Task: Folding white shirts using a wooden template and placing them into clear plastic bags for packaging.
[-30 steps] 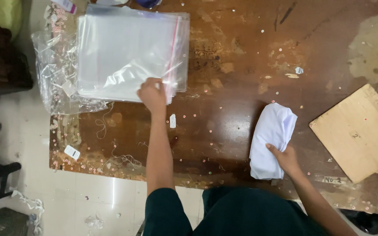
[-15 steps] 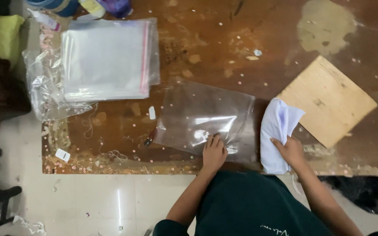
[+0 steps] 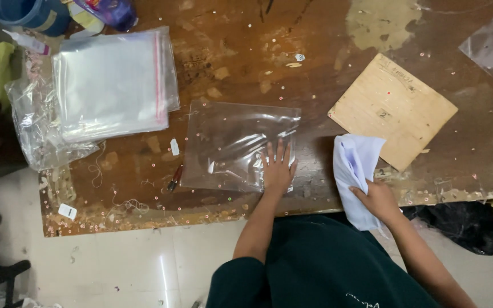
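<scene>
Her left hand (image 3: 277,170) lies flat, fingers spread, on a clear bag (image 3: 236,145) in the middle of the table (image 3: 315,34). The right hand (image 3: 379,198) grips a white cloth (image 3: 355,165) at the table's near edge, beside a board (image 3: 392,108).

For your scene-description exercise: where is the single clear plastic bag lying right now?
In the head view, the clear plastic bag lies flat mid-table under the left hand, between the stack of bags on its left and the white cloth on its right.
</scene>
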